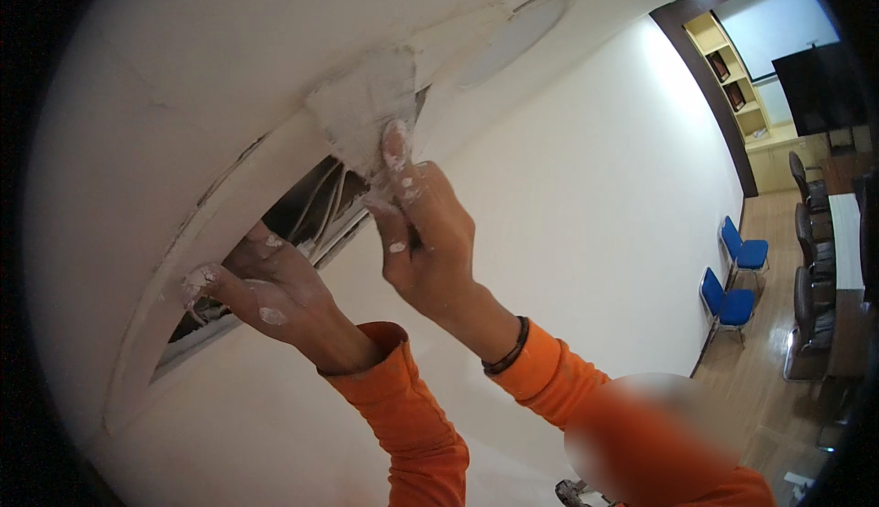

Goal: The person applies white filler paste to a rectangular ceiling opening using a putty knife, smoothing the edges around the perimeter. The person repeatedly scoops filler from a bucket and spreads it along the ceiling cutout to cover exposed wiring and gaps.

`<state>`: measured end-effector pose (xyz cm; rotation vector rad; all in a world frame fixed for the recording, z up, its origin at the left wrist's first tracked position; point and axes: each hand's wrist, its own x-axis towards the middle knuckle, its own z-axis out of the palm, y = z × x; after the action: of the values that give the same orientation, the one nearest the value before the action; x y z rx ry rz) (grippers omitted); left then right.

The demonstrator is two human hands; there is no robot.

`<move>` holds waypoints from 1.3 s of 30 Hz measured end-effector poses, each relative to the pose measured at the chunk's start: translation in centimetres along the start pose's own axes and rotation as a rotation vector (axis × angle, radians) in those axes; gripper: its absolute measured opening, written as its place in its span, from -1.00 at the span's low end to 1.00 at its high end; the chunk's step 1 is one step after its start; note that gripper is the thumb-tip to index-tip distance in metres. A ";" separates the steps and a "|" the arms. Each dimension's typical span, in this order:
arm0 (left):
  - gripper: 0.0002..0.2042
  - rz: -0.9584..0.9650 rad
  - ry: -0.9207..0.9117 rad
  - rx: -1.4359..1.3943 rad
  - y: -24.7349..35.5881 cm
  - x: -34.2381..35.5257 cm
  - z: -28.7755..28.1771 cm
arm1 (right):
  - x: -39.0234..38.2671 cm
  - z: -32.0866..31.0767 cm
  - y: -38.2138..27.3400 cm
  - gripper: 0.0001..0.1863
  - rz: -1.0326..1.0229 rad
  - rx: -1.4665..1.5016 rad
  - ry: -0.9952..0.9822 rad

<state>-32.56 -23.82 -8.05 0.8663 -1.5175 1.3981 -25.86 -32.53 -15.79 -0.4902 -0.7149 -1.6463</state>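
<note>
White ceiling and white wall fill most of the view; meeting room off to the right: wood floor, two blue chairs, dark office chairs by a table, black screen, shelf unit. Long narrow opening in the ceiling, running lower left to upper right, pale cables inside. Pale oval panel beyond its upper end.

Right hand closed on the narrow end of a flat scraper-like blade, thumb pressed along its face. Blade is grey-white, plaster-smeared, fans out away from the hand; whether it has a handle, cannot tell. Long axis runs nearly up the picture, leaning slightly left; wide end points up, against or just at the ceiling surface, contact unclear. It lies across the upper part of the opening, covering some of it.

Left hand at the lower part of the opening, half-open: thumb on the near ceiling edge, fingers reaching inside, tips hidden, so can't tell what they grip. White smears on both hands. Orange sleeves, dark wristband on the right wrist.
</note>
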 end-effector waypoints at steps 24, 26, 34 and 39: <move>-0.49 -0.035 0.025 -0.063 0.8 0.3 0.3 | -1.4 -8.5 -3.6 -0.38 0.193 0.006 -0.205; -0.48 -0.036 0.042 -0.060 1.0 0.3 0.4 | 0.5 -10.2 -4.7 -0.36 0.152 -0.093 -0.290; -0.44 -0.066 -0.007 0.035 0.1 0.5 -0.7 | 3.9 -11.2 -6.8 -0.42 0.059 -0.342 -0.430; -0.45 -0.075 0.078 0.011 -0.1 0.2 0.4 | 3.9 -9.2 -5.2 -0.43 0.083 -0.285 -0.402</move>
<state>-32.58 -24.18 -7.80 0.8573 -1.4055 1.3715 -31.10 -41.15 -20.75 -1.0632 -0.7411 -1.5944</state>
